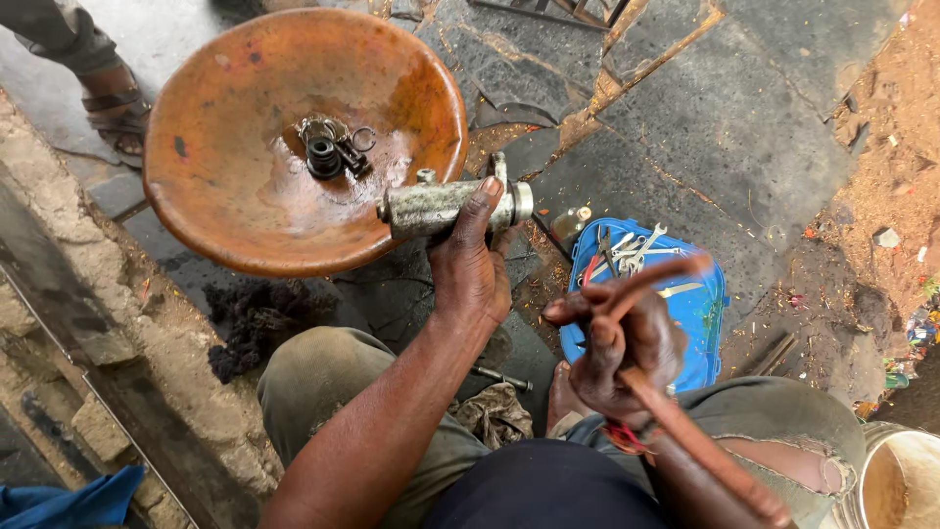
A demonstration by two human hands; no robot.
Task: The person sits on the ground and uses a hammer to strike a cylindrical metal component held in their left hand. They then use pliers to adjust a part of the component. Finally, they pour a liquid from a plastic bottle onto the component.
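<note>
Stone paving, rusty bowl [225, 196] beside your knees.
Your left hand [470, 274] grips the metal cylinder [441, 206] at that bowl's rim; right hand [627, 343] clutches a reddish hose [685, 431]. Oily grip may slip.

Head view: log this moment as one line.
left hand: grips metal cylinder | right hand: holds reddish hose | rusty bowl: small parts inside | blue tray: wrenches

arms bare | trousers [323, 392] olive, right knee torn | wrist thread [625, 436] red, perhaps
</note>
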